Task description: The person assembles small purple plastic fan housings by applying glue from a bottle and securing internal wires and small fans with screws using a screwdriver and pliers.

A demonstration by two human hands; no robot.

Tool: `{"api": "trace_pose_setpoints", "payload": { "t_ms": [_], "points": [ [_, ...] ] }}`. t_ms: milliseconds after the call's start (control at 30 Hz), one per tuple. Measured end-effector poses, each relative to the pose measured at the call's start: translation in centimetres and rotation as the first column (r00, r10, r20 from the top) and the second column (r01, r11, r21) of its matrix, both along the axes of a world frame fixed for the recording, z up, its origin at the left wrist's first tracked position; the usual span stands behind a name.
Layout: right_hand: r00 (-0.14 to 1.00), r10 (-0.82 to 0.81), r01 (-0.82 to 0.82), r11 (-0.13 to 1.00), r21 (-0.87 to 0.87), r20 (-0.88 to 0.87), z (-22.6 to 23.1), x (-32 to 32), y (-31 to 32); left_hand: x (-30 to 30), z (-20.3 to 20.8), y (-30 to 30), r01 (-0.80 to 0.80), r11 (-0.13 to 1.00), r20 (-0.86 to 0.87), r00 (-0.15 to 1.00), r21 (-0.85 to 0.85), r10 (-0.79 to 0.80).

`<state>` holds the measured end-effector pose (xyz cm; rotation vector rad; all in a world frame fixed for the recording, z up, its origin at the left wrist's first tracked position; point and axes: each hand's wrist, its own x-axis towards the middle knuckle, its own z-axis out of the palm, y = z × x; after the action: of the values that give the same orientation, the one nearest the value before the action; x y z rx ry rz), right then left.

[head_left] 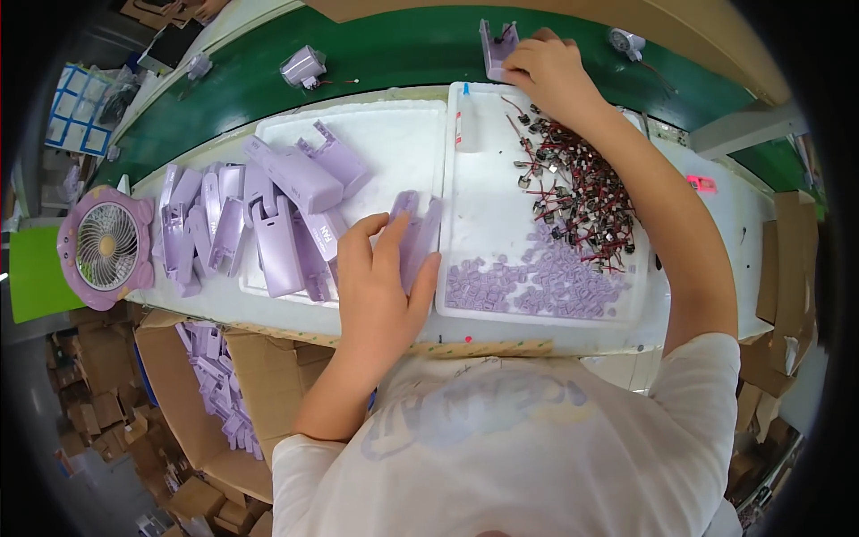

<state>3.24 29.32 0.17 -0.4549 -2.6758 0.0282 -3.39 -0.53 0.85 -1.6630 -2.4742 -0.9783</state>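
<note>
At the far side, my right hand (550, 73) pinches the edge of an upright, light purple plastic housing (493, 59) on the green belt. Dark parts show inside that shell. Closer to me, my left hand (380, 285) curls around another purple housing (420, 228), fingers at its left and thumb at its lower right. This shell lies hollow side up between the two white trays. A heap of more purple housings (300, 174) lies to its left. Small circuit pieces with red and black wires (573, 179) are piled beneath my right forearm.
Tiny purple buttons (537, 282) cover the near part of the right white tray (453, 309). A blue-tipped bottle (465, 125) lies there too. A purple fan (106, 248) stands far left. Motor units (302, 67) sit on the belt (394, 63). A cardboard box (174, 376) holds more housings.
</note>
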Motion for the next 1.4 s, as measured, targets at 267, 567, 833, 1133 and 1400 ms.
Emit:
{"api": "trace_pose_setpoints", "payload": {
  "t_ms": [267, 567, 833, 1133, 1400],
  "points": [
    [0.989, -0.028, 0.063, 0.969, -0.239, 0.147, -1.1, -2.1, 6.2, -0.2, 0.1, -0.4, -0.005, 0.996, 0.031, 0.999, -0.086, 0.008],
    [0.967, -0.178, 0.211, 0.960, -0.186, 0.181, -3.7, -3.9, 11.6, -0.1, 0.0, -0.5, -0.013, 0.992, 0.078, 0.997, -0.125, 0.023],
    [0.978, -0.203, 0.209, 0.967, -0.146, 0.056, -3.3, -1.9, 10.3, -0.1, 0.2, -0.7, -0.021, 0.991, 0.110, 0.993, -0.132, 0.036],
    [0.908, -0.336, 0.411, 0.834, -0.369, 0.251, 4.5, 14.3, 5.3, -0.9, 1.4, -2.3, -0.126, 0.936, 0.942, -0.019, 0.330, -0.335],
    [0.762, -0.583, 0.645, 0.721, -0.253, 0.283, -1.2, 25.0, -2.5, 0.1, 0.6, -1.0, -0.145, 0.907, 0.775, -0.478, 0.396, -0.415]
  ]
}}
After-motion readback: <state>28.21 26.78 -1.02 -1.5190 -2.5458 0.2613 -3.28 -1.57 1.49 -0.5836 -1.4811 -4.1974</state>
